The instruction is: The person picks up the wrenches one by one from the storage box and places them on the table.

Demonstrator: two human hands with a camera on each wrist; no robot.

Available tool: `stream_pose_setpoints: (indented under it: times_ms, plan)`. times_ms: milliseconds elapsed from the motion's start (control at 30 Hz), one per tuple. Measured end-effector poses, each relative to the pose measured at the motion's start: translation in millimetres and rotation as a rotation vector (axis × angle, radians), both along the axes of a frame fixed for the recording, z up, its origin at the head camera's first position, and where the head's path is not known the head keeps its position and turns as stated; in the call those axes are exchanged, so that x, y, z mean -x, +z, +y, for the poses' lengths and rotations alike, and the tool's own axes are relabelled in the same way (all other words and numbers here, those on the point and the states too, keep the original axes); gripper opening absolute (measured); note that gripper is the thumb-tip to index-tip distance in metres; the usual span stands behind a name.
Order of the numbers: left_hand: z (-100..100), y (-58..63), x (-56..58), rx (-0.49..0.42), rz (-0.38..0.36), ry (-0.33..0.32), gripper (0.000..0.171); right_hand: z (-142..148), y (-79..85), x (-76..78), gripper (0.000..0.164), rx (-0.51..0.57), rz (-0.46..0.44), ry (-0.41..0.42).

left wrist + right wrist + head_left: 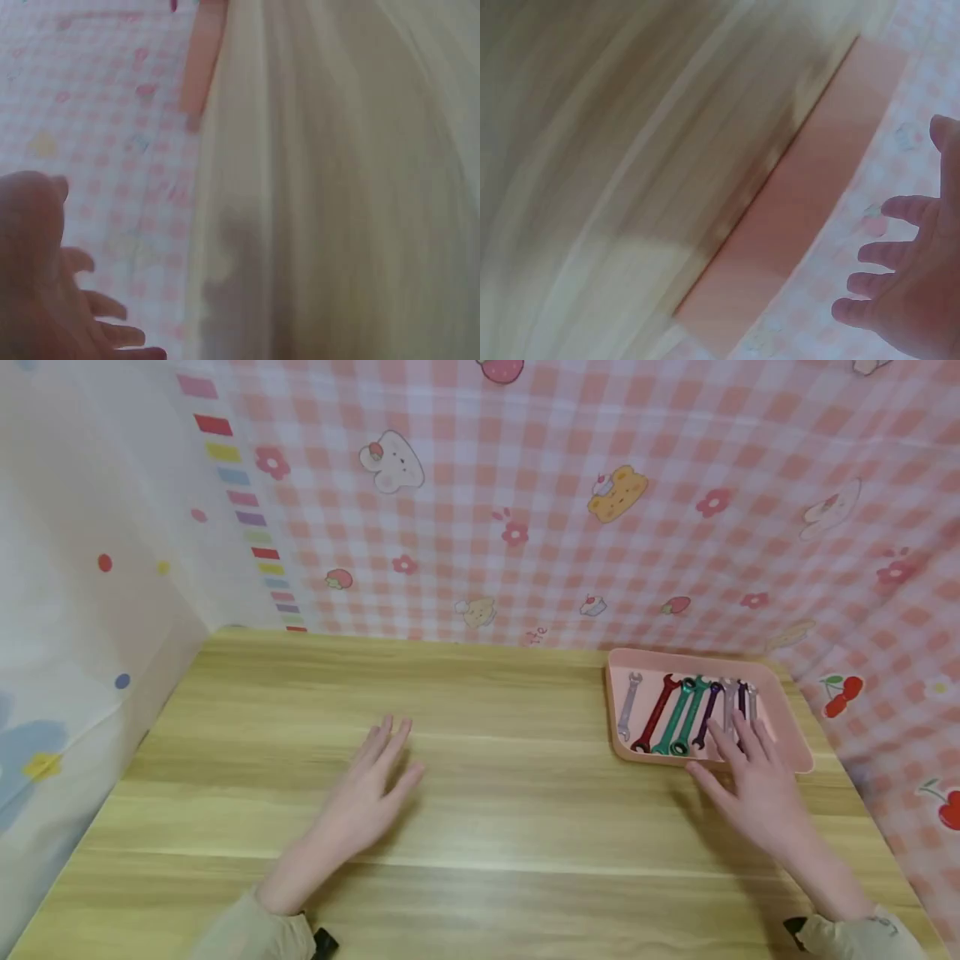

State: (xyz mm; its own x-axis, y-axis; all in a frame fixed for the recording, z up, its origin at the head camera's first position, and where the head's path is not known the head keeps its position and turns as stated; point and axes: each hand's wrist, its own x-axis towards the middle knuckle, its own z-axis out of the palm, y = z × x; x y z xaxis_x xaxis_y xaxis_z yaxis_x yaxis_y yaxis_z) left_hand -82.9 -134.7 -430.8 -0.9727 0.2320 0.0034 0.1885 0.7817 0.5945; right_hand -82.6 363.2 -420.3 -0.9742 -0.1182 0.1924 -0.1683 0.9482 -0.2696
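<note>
A pink tray (626,752) at the right back of the table holds several wrenches in a row. Among them are a red wrench (657,714), green ones beside it and a silver wrench (630,706) at the left end. My right hand (761,793) hovers over the tray's near right edge, fingers spread and holding nothing; it hides the lower ends of the rightmost wrenches. In the right wrist view the tray's pink side wall (787,202) lies beyond my fingers. My left hand (360,802) is over the table's left middle, fingers extended with nothing in them.
The wood-grain table (495,827) meets a pink checked cloth (450,527) hung along its back and right. A white cloth (90,610) with coloured dots hangs at the left. The tray stands near the back right corner of the table.
</note>
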Motion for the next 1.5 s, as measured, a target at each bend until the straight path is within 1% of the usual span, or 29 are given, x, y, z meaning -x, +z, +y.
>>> stream_pose_setpoints:
  times_ms: [133,267,433,567,700,800,900,967,1067,1167,1267,1400,1500]
  plan:
    - [33.6,-10.9,10.8,-0.138,0.002,-0.034,0.069,25.3,-5.3,0.6,0.066,0.039,0.039,-0.023]
    - [66.3,-17.6,18.8,-0.27,-0.026,-0.056,0.065,49.6,-11.2,1.3,0.061,0.05,0.079,-0.06]
    - [106.0,-24.4,28.1,-0.457,-0.082,-0.041,0.059,76.2,-15.0,3.5,0.061,0.022,0.118,-0.113]
    - [136.7,-27.9,33.8,-0.579,-0.115,-0.034,0.056,92.1,-16.3,7.1,0.061,0.044,0.132,-0.133]
    - [168.1,-30.3,39.0,-0.62,-0.117,-0.061,0.055,106.2,-12.6,13.4,0.06,0.06,0.106,-0.169]
    - [187.0,-30.7,43.2,-0.633,-0.111,-0.065,0.054,113.9,-8.6,20.0,0.06,0.048,0.063,-0.201]
    - [199.2,-28.9,48.6,-0.665,-0.117,-0.056,0.055,114.7,-7.1,30.1,0.059,0.055,-0.003,-0.22]
    - [205.4,-27.4,53.4,-0.67,-0.119,-0.048,0.055,112.4,-7.5,37.2,0.06,0.072,-0.049,-0.227]
    - [213.3,-27.1,60.2,-0.683,-0.136,-0.025,0.055,107.4,-7.4,47.5,0.06,0.089,-0.092,-0.227]
    - [224.1,-26.4,64.4,-0.704,-0.174,0.0,0.056,104.9,-7.3,53.5,0.058,0.088,-0.084,-0.219]
    - [238.9,-25.9,67.6,-0.719,-0.221,0.004,0.056,105.4,-7.6,54.7,0.055,0.095,-0.061,-0.237]
    - [257.4,-26.8,72.2,-0.734,-0.276,-0.039,0.057,110.2,-9.5,52.8,0.049,0.108,-0.02,-0.279]
    - [264.4,-27.9,73.7,-0.742,-0.288,-0.074,0.057,110.7,-11.7,52.7,0.045,0.11,0.017,-0.298]
